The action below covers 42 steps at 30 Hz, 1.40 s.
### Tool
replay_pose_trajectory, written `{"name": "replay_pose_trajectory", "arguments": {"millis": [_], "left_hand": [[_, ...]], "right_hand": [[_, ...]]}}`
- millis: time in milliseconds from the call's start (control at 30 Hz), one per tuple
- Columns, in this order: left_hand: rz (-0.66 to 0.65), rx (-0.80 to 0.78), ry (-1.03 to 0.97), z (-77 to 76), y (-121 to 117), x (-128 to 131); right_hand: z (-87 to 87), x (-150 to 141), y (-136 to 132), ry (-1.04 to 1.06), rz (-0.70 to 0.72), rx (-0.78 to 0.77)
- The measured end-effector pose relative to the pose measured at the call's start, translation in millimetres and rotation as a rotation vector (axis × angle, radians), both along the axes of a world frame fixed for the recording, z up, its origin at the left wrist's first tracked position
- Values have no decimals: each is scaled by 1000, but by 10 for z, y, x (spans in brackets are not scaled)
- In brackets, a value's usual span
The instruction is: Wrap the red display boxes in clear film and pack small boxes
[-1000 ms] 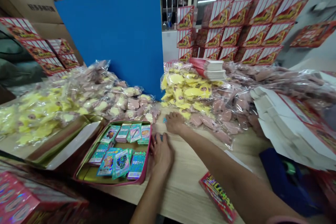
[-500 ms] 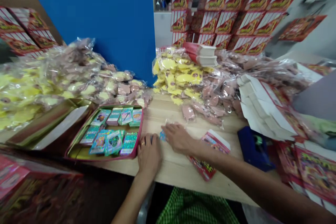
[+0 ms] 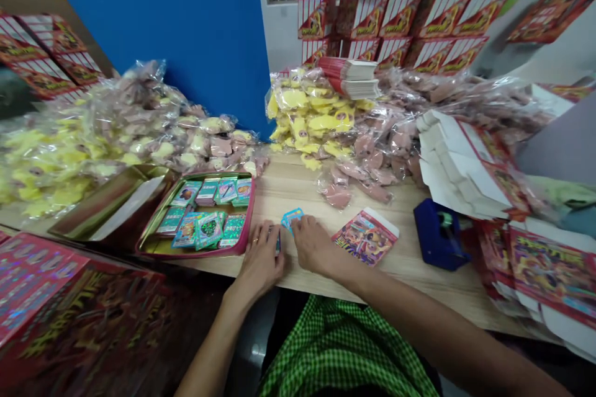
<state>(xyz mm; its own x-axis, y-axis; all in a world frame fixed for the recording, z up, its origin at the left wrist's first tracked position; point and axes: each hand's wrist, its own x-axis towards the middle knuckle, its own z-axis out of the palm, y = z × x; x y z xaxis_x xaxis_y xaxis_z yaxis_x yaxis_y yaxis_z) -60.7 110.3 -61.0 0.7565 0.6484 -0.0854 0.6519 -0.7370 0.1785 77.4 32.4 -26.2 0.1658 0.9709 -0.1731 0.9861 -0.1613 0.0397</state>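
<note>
1. While both hands work low over the bench point(image 3: 274, 183), the right hand point(image 3: 313, 247) bends its fingers down onto the near edge of some small blue cards point(image 3: 292, 217); whether it pinches them or merely presses is hidden.
2. The left hand point(image 3: 261, 258) lies just beside the tin point(image 3: 247, 226), fingers bent over a small dark-edged item point(image 3: 278, 242); its grip cannot be told.
3. The blue cards are already out on bare wood, apart from the tin, so handling seems centred on these few rather than on the card stacks point(image 3: 209, 229) inside it.
4. Right of the right hand, a flat printed carton point(image 3: 365, 237) lies untouched, with a blue tape dispenser point(image 3: 437, 239) farther right.
5. Left of the tin, a gold-lined container point(image 3: 114, 205) stands open; a large red box point(image 3: 84, 322) sits at the near left.
6. Beyond the hands, bagged yellow pieces point(image 3: 307, 121) and bagged pink pieces point(image 3: 367, 158) heap up, some beneath a red-and-white stack point(image 3: 356, 79).
7. White-sided cartons point(image 3: 459, 164) lean at the right, and patterned boxes point(image 3: 372, 15) rise in rows at the far side.
</note>
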Motion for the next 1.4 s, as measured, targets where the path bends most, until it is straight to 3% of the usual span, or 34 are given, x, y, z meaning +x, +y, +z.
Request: {"name": "replay_pose_trajectory", "arguments": {"millis": [133, 400, 667, 867, 1000, 1067, 1200, 1267, 1400], "left_hand": [[-206, 77, 82, -82, 107, -205], [-354, 200, 7, -176, 254, -237], [-404, 250, -206, -355, 332, -451], [-393, 191, -384, -258, 329, -440], [-285, 191, -548, -56, 261, -402], [-140, 148, -705, 91, 202, -317], [208, -357, -1081, 341, 46, 80], [221, -492, -1103, 381, -33, 348], [169, -572, -1054, 357, -243, 859]], "right_hand": [[-59, -86, -102, -62, -36, 19], [-210, 21, 30, -144, 97, 82], [-179, -39, 0, -92, 181, 68], [-81, 226, -22, 106, 240, 55], [29, 356, -15, 216, 107, 118], [103, 401, -15, 251, -25, 215], [278, 516, -81, 370, -194, 374], [366, 607, -185, 446, -192, 409], [528, 941, -545, 445, -268, 513]]}}
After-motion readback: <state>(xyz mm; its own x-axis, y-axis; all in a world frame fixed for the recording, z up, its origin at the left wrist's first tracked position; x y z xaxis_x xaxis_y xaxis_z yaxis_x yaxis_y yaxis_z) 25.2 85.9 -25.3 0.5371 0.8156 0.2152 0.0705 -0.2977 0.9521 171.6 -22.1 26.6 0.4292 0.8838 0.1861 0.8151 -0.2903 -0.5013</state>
